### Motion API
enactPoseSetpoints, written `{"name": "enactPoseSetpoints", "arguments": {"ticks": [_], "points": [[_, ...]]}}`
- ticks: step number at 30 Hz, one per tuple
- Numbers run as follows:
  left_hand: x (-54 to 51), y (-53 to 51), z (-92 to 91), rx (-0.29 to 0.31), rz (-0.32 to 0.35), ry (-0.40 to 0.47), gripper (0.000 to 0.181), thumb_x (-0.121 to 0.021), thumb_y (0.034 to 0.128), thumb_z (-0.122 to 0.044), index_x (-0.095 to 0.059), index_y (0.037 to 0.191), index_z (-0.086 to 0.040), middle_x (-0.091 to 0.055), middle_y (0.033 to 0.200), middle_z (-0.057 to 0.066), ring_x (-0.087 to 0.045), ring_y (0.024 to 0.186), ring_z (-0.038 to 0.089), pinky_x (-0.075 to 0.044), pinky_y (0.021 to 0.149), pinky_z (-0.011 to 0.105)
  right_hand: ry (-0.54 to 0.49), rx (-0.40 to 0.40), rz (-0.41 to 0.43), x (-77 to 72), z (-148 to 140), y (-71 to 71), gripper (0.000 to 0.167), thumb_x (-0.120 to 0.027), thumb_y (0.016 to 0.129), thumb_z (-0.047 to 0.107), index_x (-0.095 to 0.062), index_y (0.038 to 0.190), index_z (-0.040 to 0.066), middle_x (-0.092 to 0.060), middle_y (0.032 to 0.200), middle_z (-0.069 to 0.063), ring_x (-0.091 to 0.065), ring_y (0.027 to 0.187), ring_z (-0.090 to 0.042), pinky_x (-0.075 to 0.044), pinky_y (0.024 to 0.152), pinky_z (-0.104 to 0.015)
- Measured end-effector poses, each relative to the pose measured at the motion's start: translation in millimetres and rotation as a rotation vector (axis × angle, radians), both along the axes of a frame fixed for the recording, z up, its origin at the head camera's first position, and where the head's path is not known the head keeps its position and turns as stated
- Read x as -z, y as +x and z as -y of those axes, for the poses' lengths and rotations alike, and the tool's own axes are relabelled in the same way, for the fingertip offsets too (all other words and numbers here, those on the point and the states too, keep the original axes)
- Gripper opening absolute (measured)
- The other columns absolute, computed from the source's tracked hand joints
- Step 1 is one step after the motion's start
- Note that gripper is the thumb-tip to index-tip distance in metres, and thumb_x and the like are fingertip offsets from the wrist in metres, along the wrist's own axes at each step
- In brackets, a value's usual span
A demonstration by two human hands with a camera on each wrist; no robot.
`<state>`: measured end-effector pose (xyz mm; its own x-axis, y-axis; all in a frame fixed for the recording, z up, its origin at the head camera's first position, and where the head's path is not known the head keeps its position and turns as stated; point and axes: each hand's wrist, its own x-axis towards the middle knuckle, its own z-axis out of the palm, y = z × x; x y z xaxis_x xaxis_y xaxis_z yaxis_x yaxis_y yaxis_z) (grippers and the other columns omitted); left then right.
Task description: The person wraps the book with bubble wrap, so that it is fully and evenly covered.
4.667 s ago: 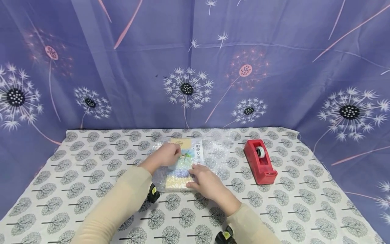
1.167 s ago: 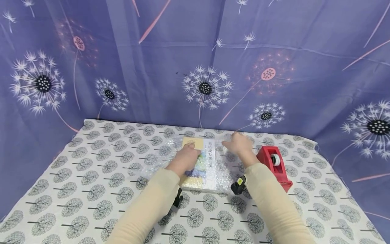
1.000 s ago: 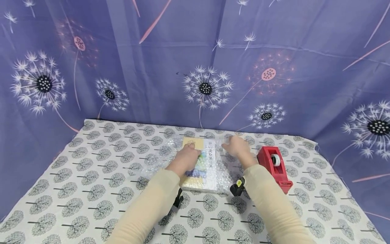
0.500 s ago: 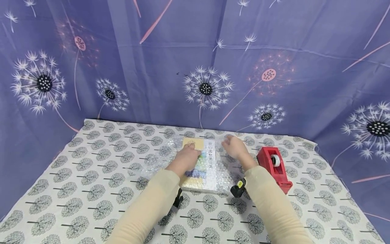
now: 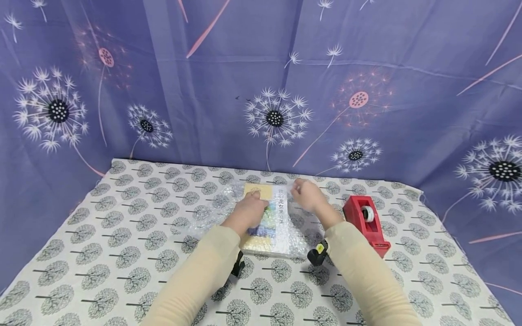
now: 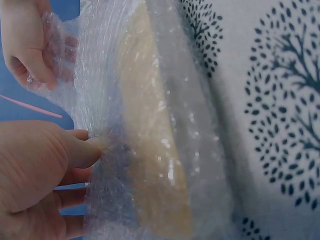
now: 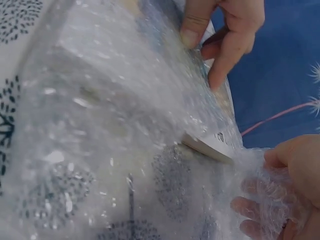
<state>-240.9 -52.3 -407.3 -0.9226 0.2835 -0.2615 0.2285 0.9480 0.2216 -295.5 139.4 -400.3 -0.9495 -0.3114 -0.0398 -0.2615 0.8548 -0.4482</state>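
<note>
In the head view a book (image 5: 281, 242) with a yellow, blue and green cover and a white title strip lies flat, with clear bubble wrap (image 5: 302, 244) spread over it. My left hand (image 5: 249, 212) presses on the wrapped cover, thumb and fingers touching the film. At the book's far right corner, my right hand (image 5: 308, 197) grips an edge of the wrap. The right wrist view shows that wrap bunched between the thumb and fingers of the right hand (image 7: 300, 172). A corner of the book (image 7: 210, 147) shows beneath the film there.
A red tape dispenser (image 5: 364, 224) with a white roll stands just right of the right forearm. The table carries a tree-print cloth (image 5: 134, 253). A purple dandelion curtain (image 5: 204, 90) hangs behind the far edge.
My left hand has moved from the book's left side onto the cover, and the right from its lower edge to the far right. Lately the right hand has shifted slightly left with the wrap.
</note>
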Motion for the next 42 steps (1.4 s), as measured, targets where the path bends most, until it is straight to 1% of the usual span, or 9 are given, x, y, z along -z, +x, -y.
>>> {"name": "enactPoseSetpoints", "arguments": {"ticks": [3,7,13,17,20,26,31,35,42], "points": [[0.1,-0.1,-0.1,-0.002,-0.005,-0.008,0.071,-0.058,0.0797,0.009,-0.045,0.142,-0.023,-0.023,0.156,0.016,-0.023,0.143,0.034,-0.043,0.105,0.046,-0.002,-0.02,-0.01,0.9,4,2.9,0.03,-0.049,0.096,0.017,-0.055,0.119,-0.002,-0.065,0.078,-0.01,-0.056,0.061,-0.017,-0.053,0.064,-0.034],[0.2,-0.7,-0.7,-0.005,-0.004,-0.011,0.069,-0.059,0.0808,0.007,-0.045,0.141,-0.024,-0.023,0.156,0.015,-0.023,0.143,0.034,-0.041,0.106,0.049,0.022,-0.025,-0.011,3.8,11,6.5,0.03,-0.047,0.097,0.021,-0.053,0.119,0.002,-0.067,0.082,-0.01,-0.062,0.071,-0.022,-0.055,0.072,-0.04],[-1.1,-0.9,-0.1,-0.012,0.0,0.004,0.068,-0.059,0.0806,0.006,-0.046,0.141,-0.023,-0.023,0.156,0.015,-0.024,0.142,0.034,-0.038,0.108,0.051,-0.056,-0.048,0.073,3.4,14,11.0,0.047,-0.042,0.099,0.036,-0.048,0.128,0.0,-0.063,0.116,-0.021,-0.062,0.105,-0.037,-0.051,0.091,-0.051],[-1.2,-1.1,1.3,-0.011,-0.013,0.004,0.068,-0.059,0.0807,0.007,-0.046,0.141,-0.023,-0.024,0.155,0.016,-0.025,0.142,0.034,-0.039,0.108,0.048,-0.155,-0.088,0.153,2.9,10,11.0,0.061,-0.028,0.101,0.046,-0.045,0.134,-0.002,-0.051,0.135,-0.025,-0.049,0.123,-0.042,-0.038,0.106,-0.055],[-0.2,-1.0,2.0,-0.01,-0.019,0.0,0.068,-0.059,0.0806,0.007,-0.046,0.141,-0.023,-0.023,0.155,0.016,-0.025,0.142,0.034,-0.04,0.108,0.047,-0.232,-0.11,0.196,5.8,4,10.8,0.06,-0.02,0.103,0.042,-0.045,0.135,-0.002,-0.043,0.142,-0.025,-0.04,0.13,-0.044,-0.03,0.112,-0.056],[1.6,-0.1,0.8,-0.013,-0.014,0.026,0.069,-0.058,0.08,0.009,-0.046,0.14,-0.023,-0.022,0.156,0.016,-0.024,0.142,0.035,-0.04,0.108,0.048,-0.261,-0.081,0.198,17.7,-5,10.6,0.041,-0.044,0.1,0.027,-0.047,0.134,0.005,-0.044,0.142,-0.023,-0.048,0.123,-0.043,-0.039,0.104,-0.058],[2.6,0.2,-0.5,-0.018,-0.012,0.045,0.07,-0.058,0.0794,0.01,-0.047,0.14,-0.023,-0.022,0.156,0.016,-0.025,0.142,0.035,-0.041,0.106,0.049,-0.223,0.012,0.23,24.7,-4,8.8,0.068,-0.061,0.09,0.031,-0.029,0.144,0.007,-0.043,0.14,-0.027,-0.047,0.124,-0.044,-0.038,0.104,-0.058],[2.5,0.1,-0.2,-0.022,-0.01,0.046,0.071,-0.058,0.079,0.01,-0.047,0.14,-0.024,-0.022,0.156,0.015,-0.025,0.142,0.034,-0.045,0.103,0.047,-0.169,0.002,0.237,25.9,-2,8.0,0.081,-0.062,0.089,0.037,-0.02,0.15,0.004,-0.037,0.144,-0.029,-0.039,0.131,-0.045,-0.032,0.11,-0.057],[3.7,-0.8,2.5,-0.037,0.0,0.058,0.073,-0.058,0.0785,0.011,-0.046,0.141,-0.024,-0.022,0.156,0.014,-0.027,0.141,0.033,-0.054,0.087,0.035,-0.111,-0.022,0.234,21.8,-3,10.3,0.079,-0.057,0.09,0.047,-0.02,0.152,0.014,-0.022,0.151,-0.03,-0.026,0.137,-0.049,-0.024,0.107,-0.069]]}}
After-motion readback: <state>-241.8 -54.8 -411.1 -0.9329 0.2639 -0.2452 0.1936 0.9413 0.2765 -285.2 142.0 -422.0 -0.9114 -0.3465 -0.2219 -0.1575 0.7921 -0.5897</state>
